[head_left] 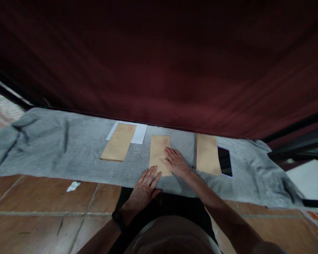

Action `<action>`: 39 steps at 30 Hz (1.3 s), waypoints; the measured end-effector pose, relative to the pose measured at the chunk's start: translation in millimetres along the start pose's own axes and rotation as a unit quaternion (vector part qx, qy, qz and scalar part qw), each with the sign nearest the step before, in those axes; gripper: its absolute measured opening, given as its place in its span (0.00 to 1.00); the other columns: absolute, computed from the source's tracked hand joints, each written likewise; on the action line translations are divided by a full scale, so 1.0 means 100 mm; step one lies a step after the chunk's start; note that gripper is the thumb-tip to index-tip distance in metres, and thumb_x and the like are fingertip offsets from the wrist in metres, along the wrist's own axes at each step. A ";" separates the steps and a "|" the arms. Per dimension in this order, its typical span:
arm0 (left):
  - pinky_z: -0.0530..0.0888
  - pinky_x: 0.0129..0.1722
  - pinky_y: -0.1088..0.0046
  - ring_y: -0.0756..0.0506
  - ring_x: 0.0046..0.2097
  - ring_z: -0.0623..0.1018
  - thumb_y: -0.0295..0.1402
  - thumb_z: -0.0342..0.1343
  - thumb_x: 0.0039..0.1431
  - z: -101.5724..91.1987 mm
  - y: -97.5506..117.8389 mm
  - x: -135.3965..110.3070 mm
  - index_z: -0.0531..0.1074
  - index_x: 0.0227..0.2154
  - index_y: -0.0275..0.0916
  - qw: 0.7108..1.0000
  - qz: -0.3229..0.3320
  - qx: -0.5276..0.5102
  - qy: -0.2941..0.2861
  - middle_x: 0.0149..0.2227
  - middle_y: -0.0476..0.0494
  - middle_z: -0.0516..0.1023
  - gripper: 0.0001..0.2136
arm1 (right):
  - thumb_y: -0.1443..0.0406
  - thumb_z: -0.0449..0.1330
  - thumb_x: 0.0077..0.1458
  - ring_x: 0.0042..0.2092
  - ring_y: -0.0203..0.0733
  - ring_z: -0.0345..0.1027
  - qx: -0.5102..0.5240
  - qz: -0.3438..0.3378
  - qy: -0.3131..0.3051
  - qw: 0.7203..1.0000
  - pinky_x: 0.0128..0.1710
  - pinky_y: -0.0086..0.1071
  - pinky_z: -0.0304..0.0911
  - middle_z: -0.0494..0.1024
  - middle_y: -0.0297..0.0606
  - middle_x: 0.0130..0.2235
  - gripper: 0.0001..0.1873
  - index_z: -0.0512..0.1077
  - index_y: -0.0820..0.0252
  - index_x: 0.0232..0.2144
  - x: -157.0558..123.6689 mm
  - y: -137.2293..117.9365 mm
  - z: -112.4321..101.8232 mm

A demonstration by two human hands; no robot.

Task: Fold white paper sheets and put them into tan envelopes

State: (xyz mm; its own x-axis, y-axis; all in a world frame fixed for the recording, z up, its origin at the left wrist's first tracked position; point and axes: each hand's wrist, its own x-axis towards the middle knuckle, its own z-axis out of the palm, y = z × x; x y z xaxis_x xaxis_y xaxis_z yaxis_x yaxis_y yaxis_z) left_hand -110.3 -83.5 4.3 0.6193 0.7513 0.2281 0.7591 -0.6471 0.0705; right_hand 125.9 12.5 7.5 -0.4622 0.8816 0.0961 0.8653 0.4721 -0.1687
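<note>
A brown paper envelope (159,151) lies flat on the grey cloth in front of me, with faint red print near its top right corner. My left hand (145,185) rests with its fingers spread, the fingertips on the envelope's lower left corner. On the right side of the same envelope my right hand (176,162) lies flat, fingers stretched out. Neither hand holds anything. To the left, more brown envelopes (119,143) lie slanted over white paper (140,133). A stack of brown envelopes (208,153) sits to the right.
A dark-screened phone (225,161) lies against the right stack. The grey cloth (79,144) covers a long, narrow surface before a dark red curtain (159,81). A white scrap (73,186) is on the tiled floor (37,229). A white flat object (310,180) stands at far right.
</note>
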 end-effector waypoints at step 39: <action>0.54 0.71 0.57 0.42 0.73 0.53 0.43 0.37 0.74 -0.06 -0.34 0.85 0.48 0.72 0.36 0.998 -0.015 -0.062 0.014 0.73 0.37 0.53 0.29 | 0.63 0.51 0.68 0.67 0.45 0.61 0.037 -0.035 0.092 0.994 0.70 0.46 0.52 0.65 0.40 0.67 0.28 0.60 0.58 0.68 -1.03 -0.66 0.06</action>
State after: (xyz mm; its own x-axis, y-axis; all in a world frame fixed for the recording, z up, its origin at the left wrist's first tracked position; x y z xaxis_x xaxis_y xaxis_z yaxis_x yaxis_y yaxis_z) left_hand -84.4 1.5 27.1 0.5890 0.7685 0.2499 0.7464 -0.6359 0.1964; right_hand 115.0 -109.9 2.6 -0.4705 0.8343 0.2874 0.8128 0.5366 -0.2270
